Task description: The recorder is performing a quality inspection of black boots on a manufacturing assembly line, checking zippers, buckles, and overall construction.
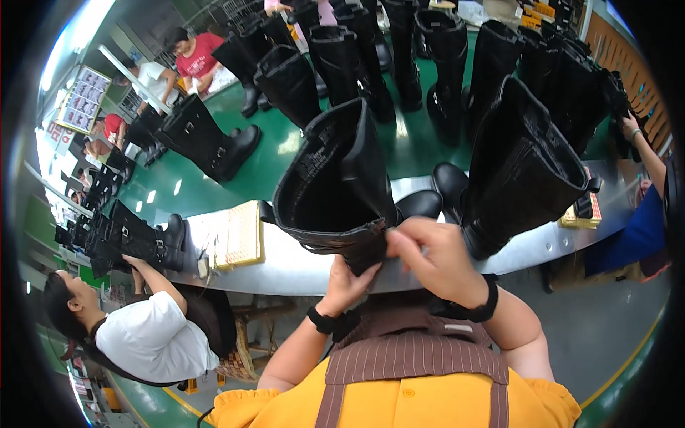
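Observation:
A tall black boot (321, 192) stands upright at the metal edge of the table in front of me, its wide top opening facing up toward me. Low on its shaft, my left hand (347, 287) grips the boot, the fingers partly hidden behind it. My right hand (437, 258) is closed in a pinch at the right side of the same boot, beside a strap near its rim. What sits between those fingers is too small to make out. Just right of my hands stands a second tall black boot (524, 178), its opening also showing.
Many black boots (446, 64) stand across the green table (285, 146). A yellow-edged stack of cards (244, 234) lies on the metal edge (300, 274) at left. A co-worker in white (153, 332) handles a boot (135, 239) nearby; another person's arm (648, 153) reaches in at right.

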Demonstrator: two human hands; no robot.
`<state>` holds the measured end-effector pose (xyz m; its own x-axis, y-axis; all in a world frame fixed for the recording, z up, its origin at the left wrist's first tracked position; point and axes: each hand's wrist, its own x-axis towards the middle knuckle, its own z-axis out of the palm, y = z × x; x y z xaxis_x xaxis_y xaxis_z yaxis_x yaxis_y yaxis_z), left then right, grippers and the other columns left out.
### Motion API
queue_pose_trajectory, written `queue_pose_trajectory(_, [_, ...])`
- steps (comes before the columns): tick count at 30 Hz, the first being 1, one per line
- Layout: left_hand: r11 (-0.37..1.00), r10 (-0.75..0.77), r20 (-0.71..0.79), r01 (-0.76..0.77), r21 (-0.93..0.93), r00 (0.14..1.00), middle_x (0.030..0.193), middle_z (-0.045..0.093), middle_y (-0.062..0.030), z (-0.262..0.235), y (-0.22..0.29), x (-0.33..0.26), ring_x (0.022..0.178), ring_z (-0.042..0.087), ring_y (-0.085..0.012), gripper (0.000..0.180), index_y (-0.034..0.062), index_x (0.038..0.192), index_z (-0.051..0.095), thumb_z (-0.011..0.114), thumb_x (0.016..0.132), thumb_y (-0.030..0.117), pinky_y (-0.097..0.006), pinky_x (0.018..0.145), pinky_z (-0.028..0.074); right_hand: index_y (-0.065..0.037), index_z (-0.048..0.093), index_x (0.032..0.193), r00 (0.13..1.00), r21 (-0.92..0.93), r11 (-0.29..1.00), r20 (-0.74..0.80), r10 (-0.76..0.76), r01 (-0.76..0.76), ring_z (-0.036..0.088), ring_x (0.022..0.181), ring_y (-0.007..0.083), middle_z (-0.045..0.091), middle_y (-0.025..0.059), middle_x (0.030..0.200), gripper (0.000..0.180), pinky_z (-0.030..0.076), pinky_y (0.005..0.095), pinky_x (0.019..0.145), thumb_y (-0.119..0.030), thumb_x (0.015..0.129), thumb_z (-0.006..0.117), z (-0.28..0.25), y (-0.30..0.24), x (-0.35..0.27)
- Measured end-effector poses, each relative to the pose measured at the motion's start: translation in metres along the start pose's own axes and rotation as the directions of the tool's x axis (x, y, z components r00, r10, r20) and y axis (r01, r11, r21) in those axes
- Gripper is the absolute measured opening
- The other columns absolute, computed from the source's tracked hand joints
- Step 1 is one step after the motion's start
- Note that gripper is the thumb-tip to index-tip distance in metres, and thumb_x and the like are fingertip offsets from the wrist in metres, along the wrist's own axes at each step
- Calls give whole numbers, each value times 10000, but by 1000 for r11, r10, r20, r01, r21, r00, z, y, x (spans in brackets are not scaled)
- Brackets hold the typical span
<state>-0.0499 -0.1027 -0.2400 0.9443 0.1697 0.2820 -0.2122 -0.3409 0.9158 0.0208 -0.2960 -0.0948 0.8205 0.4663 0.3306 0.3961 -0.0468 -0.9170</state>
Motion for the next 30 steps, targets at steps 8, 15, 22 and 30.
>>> queue_pose_trajectory(8, [999,-14,-39,12,-52,999,1248,602,-153,-7,25,14,1156,590,-228,699,-22,1351,400,785,773,49,-364,1015,446,-92,644,924,775,-496,682,-29,-631,537,606,758,219,525,107,1268,360,525,313,648,92,617,602,-25,-52,59])
queue_pose_trajectory(15, [938,181,-286,-253,-238,941,1088,640,-45,3,71,52,982,582,-124,296,-31,1164,597,666,938,146,-270,892,456,-22,612,819,777,-501,743,-197,-597,444,668,975,268,639,157,1145,193,541,350,890,83,658,627,-34,-28,41])
queue_pose_trajectory(22, [914,106,-426,-257,-314,898,1095,672,-58,29,93,47,986,603,-122,221,-37,1140,643,575,998,119,-272,879,467,-16,657,906,969,-193,981,-231,-81,36,651,714,127,677,73,851,262,508,246,648,-67,724,838,5,16,-2])
queue_pose_trajectory(30, [886,97,-264,-204,-417,960,1121,668,-90,25,91,23,1035,609,-155,233,-58,1154,625,563,949,34,-290,927,457,0,648,818,970,140,977,-157,184,-163,597,549,80,638,33,676,187,449,222,502,-152,858,749,25,36,-14])
